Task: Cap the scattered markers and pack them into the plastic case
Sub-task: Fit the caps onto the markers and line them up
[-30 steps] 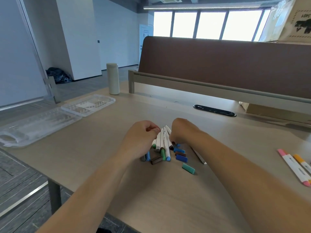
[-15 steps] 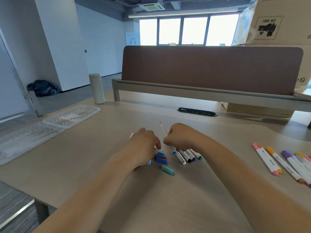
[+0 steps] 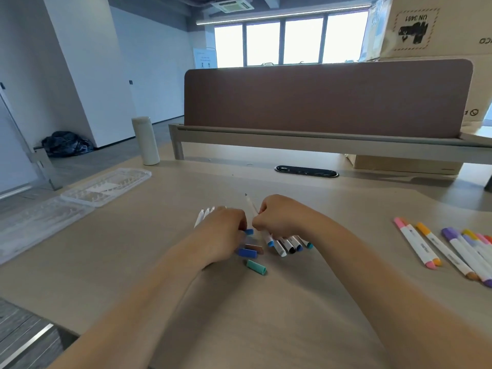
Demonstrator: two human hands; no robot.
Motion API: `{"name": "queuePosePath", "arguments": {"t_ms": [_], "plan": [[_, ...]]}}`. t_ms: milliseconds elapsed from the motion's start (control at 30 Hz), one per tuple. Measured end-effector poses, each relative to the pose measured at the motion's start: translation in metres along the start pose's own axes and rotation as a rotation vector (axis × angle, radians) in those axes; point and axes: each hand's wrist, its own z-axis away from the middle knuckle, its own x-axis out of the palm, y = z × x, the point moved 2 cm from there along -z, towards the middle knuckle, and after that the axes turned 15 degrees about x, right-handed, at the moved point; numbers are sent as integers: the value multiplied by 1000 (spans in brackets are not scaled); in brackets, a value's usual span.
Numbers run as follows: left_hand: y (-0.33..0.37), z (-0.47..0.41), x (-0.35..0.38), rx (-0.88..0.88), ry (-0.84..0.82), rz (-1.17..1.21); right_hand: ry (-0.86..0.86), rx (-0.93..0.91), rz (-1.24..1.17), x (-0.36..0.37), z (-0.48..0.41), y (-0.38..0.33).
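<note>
Uncapped marker (image 3: 249, 206) is pinched by right hand (image 3: 279, 219). White markers (image 3: 205, 215), mostly hidden, are gripped by left hand (image 3: 226, 233), w/ loose caps (image 3: 250, 253) beside it on counter (image 3: 133, 262). Plastic case (image 3: 106, 186) is seen open far left, cut off.

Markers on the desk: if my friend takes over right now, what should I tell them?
Left hand grips a bunch of uncapped markers, a blue cap at its fingertips.
Right hand holds one uncapped marker, tip up; more markers lie under it.
Loose caps lie by the left hand; capped markers lie far right.
Plastic case sits open far left, seemingly with no markers in it.
Left: cap the rest, pack all.
</note>
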Motion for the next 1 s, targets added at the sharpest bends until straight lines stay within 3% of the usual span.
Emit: {"name": "queuePosePath", "arguments": {"t_ms": [233, 300, 567, 1000], "plan": [[-24, 11, -8, -272, 538, 877, -44, -51, -41, -11, 8, -5], [-30, 11, -4, -336, 615, 991, -85, -91, -32, -11, 17, -9], [-45, 8, 4, -469, 715, 1169, -286, -133, 48, -4, 36, -17], [-44, 11, 1, -440, 687, 1102, -238, -129, 67, 0, 34, -18]]}}
